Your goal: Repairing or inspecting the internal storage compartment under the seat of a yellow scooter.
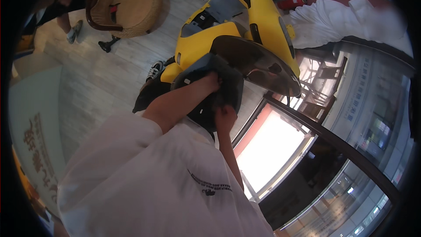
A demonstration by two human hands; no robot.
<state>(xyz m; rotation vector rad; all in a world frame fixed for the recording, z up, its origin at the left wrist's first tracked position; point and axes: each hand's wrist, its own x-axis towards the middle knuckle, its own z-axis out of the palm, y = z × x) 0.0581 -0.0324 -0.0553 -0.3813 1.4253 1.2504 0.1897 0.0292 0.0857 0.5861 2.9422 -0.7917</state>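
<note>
My left hand (212, 80) is at a dark grey plastic part (184, 85) low on the front of a yellow scooter (197, 44), its fingers curled against it in shadow. Lower and to the right, my right hand (226, 117) is bent at the same part, near its right side. I cannot make out what the fingertips of either hand grip. A glossy dark curved panel (272, 70) juts out just above and right of my hands.
A sneaker (155, 71) and dark-clad leg are left of the scooter. A wicker chair (133, 4) and another person's leg (66, 26) are at upper left, white fabric (333, 22) at upper right, a red extinguisher (291, 2) behind, a glass front (364, 118) at right.
</note>
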